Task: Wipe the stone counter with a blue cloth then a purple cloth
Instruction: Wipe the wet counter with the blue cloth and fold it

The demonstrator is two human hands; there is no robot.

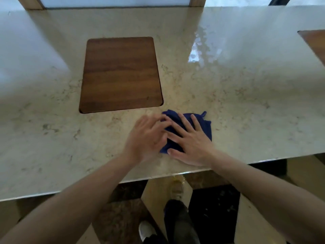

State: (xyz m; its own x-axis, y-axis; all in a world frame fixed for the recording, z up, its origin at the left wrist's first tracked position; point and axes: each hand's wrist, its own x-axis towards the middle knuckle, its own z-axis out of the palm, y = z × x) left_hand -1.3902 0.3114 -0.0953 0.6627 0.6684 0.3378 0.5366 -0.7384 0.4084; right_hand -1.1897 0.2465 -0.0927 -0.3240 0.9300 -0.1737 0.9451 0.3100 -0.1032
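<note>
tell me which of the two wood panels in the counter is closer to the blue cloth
The full rectangular wood panel left of centre; its near right corner almost reaches the blue cloth. The other wood panel is cut off at the far right edge.

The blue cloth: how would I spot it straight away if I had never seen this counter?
Find the pale stone counter and the dark wooden panel set into it. Just off that panel's near right corner, close to the counter's front edge, lies the blue cloth, rumpled under the left hand and right hand. It is the only deep blue thing on the surface.
</note>
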